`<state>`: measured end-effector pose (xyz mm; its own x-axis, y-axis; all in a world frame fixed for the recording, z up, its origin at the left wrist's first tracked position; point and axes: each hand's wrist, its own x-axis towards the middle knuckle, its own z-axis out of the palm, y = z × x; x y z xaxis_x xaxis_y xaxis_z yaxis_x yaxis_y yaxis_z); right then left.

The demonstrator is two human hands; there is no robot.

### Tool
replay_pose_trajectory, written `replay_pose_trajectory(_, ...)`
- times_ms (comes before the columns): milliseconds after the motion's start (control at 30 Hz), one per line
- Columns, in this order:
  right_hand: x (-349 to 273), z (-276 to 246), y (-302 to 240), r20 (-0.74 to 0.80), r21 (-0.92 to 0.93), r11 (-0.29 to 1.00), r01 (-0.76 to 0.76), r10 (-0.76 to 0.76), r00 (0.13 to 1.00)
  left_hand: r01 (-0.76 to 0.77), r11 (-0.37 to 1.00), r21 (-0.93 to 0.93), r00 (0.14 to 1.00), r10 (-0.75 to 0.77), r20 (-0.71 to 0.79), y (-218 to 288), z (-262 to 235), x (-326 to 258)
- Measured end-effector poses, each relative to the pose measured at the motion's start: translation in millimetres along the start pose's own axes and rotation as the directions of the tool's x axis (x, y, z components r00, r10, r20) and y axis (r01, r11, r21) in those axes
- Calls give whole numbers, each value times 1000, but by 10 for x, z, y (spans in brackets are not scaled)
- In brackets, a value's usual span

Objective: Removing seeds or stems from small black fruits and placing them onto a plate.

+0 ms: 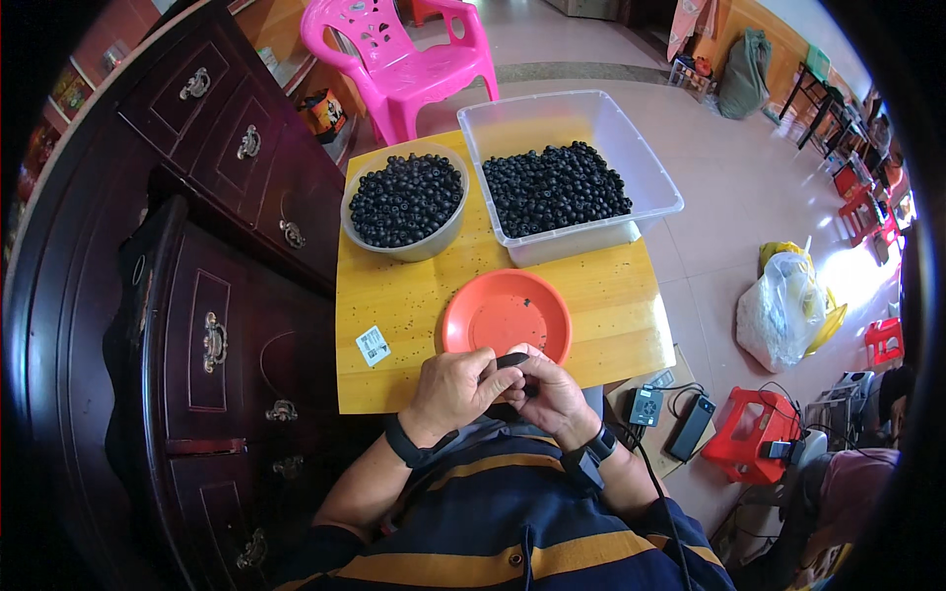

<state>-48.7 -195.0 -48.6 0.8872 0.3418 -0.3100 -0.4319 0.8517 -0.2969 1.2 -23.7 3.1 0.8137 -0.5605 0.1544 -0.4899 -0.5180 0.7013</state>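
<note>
Both my hands meet at the near rim of a shallow orange plastic dish (507,305) on a yellow wooden table. Between them is a small dark, rounded piece (511,361), too small to name exactly. My left hand (451,389) is closed, its thumb and fingers pressed at the piece. My right hand (548,389) pinches it from the other side, fingertips partly hidden. Past the dish, a round translucent tub (451,236) is heaped with small black, round, bead-like pieces (406,197). A rectangular translucent bin (645,192) beside it holds more of them.
Dark wooden drawers (212,345) stand close on the left. A white label (372,346) and dark specks lie on the table (611,315). Beyond is a pink plastic chair (414,74). To the right are a red stool (744,438), a filled plastic bag (783,310) and cabled black devices (690,426).
</note>
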Motion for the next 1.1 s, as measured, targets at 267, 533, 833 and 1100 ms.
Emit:
replay_pose_trajectory(267,-49,48,-15,-87,59,994,-89,94,992,-48,993,-107,996,40,-78,135,-141,63)
replay_pose_trajectory(533,-53,36,-1,-73,197,976,-87,103,992,53,977,208,932,27,-362,-85,-792,529)
replay_pose_trajectory(833,-21,5,-13,33,251,961,-115,110,993,1,987,160,1000,-1,-1,64,-381,229)
replay_pose_trajectory(1100,6,-3,11,-4,149,984,-99,100,995,-59,971,234,995,37,96,85,120,-29)
